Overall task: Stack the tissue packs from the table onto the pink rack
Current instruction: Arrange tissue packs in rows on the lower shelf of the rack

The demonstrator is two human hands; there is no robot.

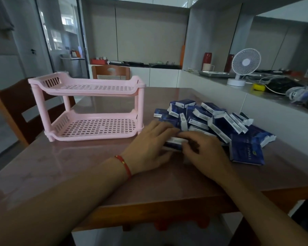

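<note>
Both hands, left hand [149, 144] and right hand [203, 150], close around one tissue pack [174, 143] by the pile [212, 119] near the bench's right edge. Packs look light and squashy; hold the sides. The pink rack [89, 107] is empty.

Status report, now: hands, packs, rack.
Both hands, left and right, closed on one tissue pack. Pile on table. Pink rack empty, path clear.

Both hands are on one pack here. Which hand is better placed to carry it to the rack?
Left. The left hand sits between the dark blue tissue pack and the empty two-tier pink plastic rack; the right hand is on the pile side and would have to cross over.
</note>
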